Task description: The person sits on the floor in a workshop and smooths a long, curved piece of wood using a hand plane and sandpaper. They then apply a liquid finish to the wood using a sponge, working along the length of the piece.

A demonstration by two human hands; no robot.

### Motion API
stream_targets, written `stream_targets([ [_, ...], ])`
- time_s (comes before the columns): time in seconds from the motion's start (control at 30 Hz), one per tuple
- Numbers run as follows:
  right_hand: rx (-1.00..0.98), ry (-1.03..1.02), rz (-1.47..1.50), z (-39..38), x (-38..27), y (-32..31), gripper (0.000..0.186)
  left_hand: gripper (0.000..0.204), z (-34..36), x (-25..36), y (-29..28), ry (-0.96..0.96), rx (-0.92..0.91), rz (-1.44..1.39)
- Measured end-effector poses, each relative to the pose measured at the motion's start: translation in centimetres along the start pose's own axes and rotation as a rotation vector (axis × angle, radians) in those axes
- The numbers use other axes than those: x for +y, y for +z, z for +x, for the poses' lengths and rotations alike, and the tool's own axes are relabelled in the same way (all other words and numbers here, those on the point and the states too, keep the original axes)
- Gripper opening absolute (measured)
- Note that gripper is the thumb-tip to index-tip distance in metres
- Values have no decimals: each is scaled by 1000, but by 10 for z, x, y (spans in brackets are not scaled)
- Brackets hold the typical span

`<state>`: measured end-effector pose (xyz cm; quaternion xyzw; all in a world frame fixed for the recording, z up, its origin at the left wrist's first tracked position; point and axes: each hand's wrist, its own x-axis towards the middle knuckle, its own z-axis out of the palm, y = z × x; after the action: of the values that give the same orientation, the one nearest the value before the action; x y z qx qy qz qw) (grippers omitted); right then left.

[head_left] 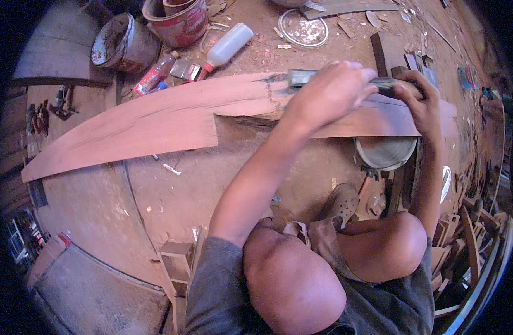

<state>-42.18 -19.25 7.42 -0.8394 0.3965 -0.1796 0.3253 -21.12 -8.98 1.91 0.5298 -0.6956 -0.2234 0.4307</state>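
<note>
Nearest, two bent bare knees (295, 279) frame a brown clog-style shoe with holes (343, 202), and just beyond it a grey round-topped container (386, 153) sits partly under a long, curved, pinkish-brown wooden board (156, 117). That board lies crosswise in front of the person, tapering to a point at the left, with a stepped notch in its near edge. Over its far edge, the left hand (334, 92) is curled down on a long, narrow grey tool (301, 78), and the right hand (424, 100) appears closed around the tool's right end, though the fingers hide much of both holds. Judging from the wood, the curved outline and the notch are already cut; the dark streaks and the rough patch beside the notch seem left to clean up, but how much work remains cannot be told. Past the board, a white plastic bottle with a red neck (229, 44) and a red-labelled plastic bottle (157, 73) lie near a dirty red bucket (184, 33), while a round pale lid (303, 29) rests on the littered ground.
</note>
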Motion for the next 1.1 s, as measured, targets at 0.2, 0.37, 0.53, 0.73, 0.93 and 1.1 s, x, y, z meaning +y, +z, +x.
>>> stream_targets([
  [0.2,-22,-47,-37,5,-10,6,30,29,-9,2,-17,-61,-28,-5],
  [0.37,-17,-36,-49,2,-4,5,30,27,-4,-2,-3,1,22,-9],
  [0.53,-21,-23,-32,4,-3,6,31,27,-1,-1,-5,-26,-20,-21],
  [0.73,-20,-31,-57,4,-7,14,31,28,-9,-5,-10,-33,-13,7],
  [0.93,-36,-37,23,6,0,12,32,29,-9,-4,-7,-19,2,15],
  [1.1,-30,-69,-128,7,-15,20,32,28,-21,-6,-26,-89,-16,27],
])
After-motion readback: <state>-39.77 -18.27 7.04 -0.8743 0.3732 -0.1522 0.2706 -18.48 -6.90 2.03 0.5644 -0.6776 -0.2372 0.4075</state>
